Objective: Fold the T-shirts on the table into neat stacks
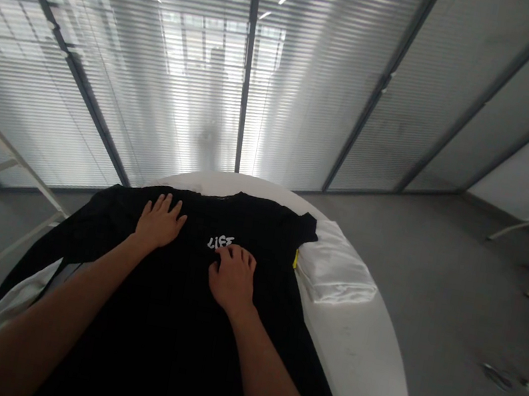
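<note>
A black T-shirt [185,306] with white lettering on its chest lies spread over a round white table [361,349]. Its neckline points to the table's far side. My left hand [159,221] rests on the shirt's upper left part, fingers spread and stretched out. Beside the lettering, my right hand [233,277] touches the chest, its fingers slightly bent and apart. Neither hand holds anything. The shirt's lower end is not clearly visible between my forearms.
Folded white satiny cloth [339,264] sits at the table's right, partly under the shirt's sleeve. More white fabric [8,304] is at the left edge. A pale metal frame [12,156] stands left. Blinds-covered glass panels [292,94] rise behind the table.
</note>
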{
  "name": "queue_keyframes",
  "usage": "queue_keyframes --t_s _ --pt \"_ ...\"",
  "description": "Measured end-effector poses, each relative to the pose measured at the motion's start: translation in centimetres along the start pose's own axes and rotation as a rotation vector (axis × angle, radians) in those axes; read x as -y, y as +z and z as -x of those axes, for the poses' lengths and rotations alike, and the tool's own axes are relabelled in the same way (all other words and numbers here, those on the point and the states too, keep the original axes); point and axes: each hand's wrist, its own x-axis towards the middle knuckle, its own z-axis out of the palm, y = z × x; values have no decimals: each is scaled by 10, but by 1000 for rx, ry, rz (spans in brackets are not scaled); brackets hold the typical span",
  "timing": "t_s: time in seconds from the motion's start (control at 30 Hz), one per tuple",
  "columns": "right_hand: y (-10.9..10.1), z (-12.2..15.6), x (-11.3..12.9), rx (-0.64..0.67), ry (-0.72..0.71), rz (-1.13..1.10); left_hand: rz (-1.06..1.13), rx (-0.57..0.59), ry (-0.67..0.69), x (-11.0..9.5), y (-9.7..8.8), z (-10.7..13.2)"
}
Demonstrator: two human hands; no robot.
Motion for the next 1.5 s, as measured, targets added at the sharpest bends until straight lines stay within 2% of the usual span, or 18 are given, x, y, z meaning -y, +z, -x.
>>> queue_keyframes --t_s 0.07,0.2,0.4,0.5,0.6,0.7,0.83,0.93,1.07,1.2,1.33,1.5 --pt "0 0 0 -1 -2 5 1 -29 34 -9 3 6" --pt "0 0 0 10 1 6 43 98 60 -19 12 13" --pt "0 -1 0 5 9 -12 71 67 29 -19 18 14" --pt "-6 -4 -1 50 21 -35 87 79 20 -19 18 14" --pt "-24 -15 -7 90 53 -74 104 85 15 -18 18 13" --pt "-53 -35 -22 27 112 -85 126 90 13 -17 19 13" --pt "-95 -67 -62 -128 242 82 149 96 19 -17 19 12" --pt "-112 -81 -99 -191 394 225 163 100 14 -17 21 11" --pt "-107 -82 -134 -143 551 288 166 89 10 -17 24 11" --pt "-90 -80 -142 -70 622 325 159 86 6 -18 25 11" --pt "-83 -85 -140 -60 587 328 156 87 3 -19 23 10" --pt "-83 -90 -149 -104 463 199 159 93 2 -18 23 10"
